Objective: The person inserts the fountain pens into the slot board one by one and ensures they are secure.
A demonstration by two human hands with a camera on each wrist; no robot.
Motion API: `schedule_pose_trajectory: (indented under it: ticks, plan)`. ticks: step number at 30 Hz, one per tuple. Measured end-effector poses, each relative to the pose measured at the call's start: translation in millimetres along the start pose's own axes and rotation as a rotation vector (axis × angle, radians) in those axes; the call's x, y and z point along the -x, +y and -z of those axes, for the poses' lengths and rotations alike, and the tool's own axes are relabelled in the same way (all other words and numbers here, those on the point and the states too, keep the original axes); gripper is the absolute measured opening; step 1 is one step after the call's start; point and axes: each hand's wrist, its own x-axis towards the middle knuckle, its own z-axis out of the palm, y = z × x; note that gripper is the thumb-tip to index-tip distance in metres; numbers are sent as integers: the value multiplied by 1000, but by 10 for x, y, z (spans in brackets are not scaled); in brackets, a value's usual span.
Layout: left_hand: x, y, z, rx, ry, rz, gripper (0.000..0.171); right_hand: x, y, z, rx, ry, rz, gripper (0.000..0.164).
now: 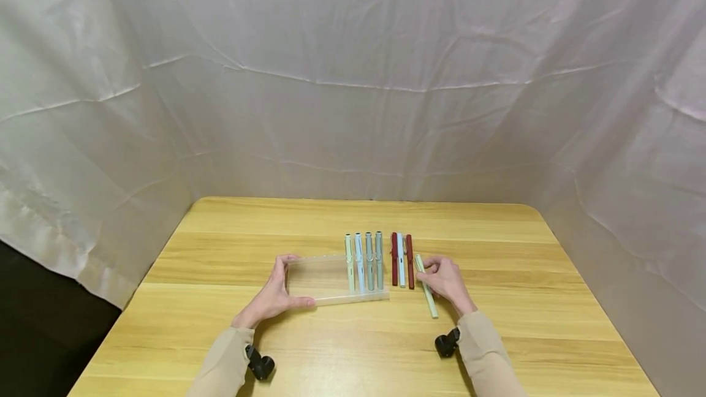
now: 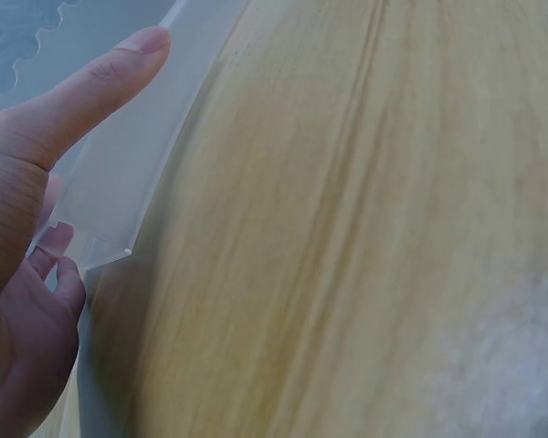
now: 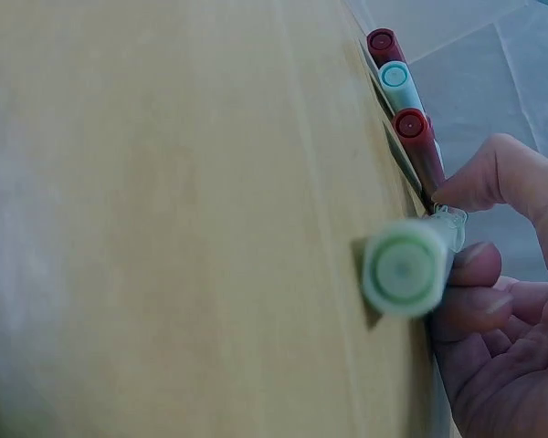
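Note:
My left hand (image 1: 276, 293) grips the left end of a clear plastic box (image 1: 317, 301), thumb along its near edge and fingers at the far side. In the left wrist view the thumb lies on the box's frosted wall (image 2: 132, 164). Several capped pens stand side by side at the box's right end: a light green pen (image 1: 350, 271), a light blue pen (image 1: 360, 268) and grey-green ones (image 1: 370, 271). My right hand (image 1: 448, 283) pinches another light green pen (image 1: 429, 299) near its upper end; its round end (image 3: 404, 269) faces the right wrist camera.
Between the box and my right hand lie a dark red pen (image 1: 394, 262), a pale blue pen (image 1: 401, 265) and a second red pen (image 1: 410, 268), side by side. The wooden table (image 1: 353, 348) meets pale curtains (image 1: 353, 139) at the back and sides.

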Motion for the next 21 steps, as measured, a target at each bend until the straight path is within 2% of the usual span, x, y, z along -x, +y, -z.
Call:
schedule_pose_trajectory:
  ticks: [9,21]
  plan:
    - [6,-2,-3,3,1,-2,105,-1,-11,7,13,-7,-2,20]
    - [7,0,2,0,-3,-11,105,45,-11,30,-119,3,3,33]
